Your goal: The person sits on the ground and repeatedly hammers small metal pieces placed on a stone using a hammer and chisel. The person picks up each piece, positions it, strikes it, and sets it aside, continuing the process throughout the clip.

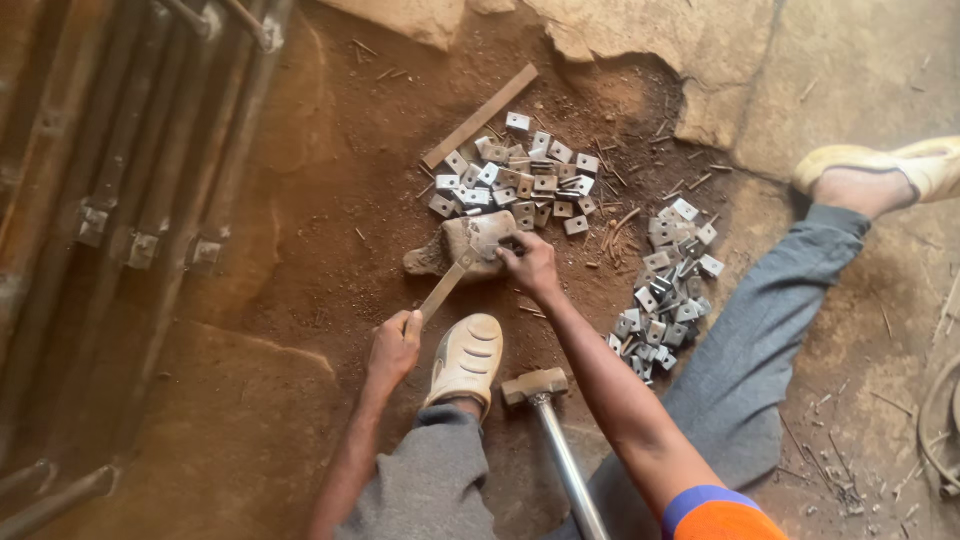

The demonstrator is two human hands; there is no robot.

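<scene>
seated on a dirt floor (300, 300), legs spread, viewed from above. left hand (395, 345), centre of frame, fist closed around the lower end of a flat metal bar (445, 287) slanting up and right, far end resting on a stone block (470, 245). right hand (530, 265), just right of the block, fingers pinched on a small metal bracket (497, 232) held against the block's top. pile of small square metal brackets (520, 175) directly above the block, upper centre; second pile (670, 290) to the right of centre, beside the right leg. loose flat metal strip (480, 115) lying diagonally at the upper edge of the first pile. sledgehammer (535, 385), head down on the floor between the legs, lower centre, shiny handle running to the bottom edge, untouched. pale shoe (467, 360) just beside the left hand; another shoe (880, 165) at upper right. bundle of rusty metal bars (130, 180) along the left edge. cracked concrete slab (720, 50) across the top right.
</scene>
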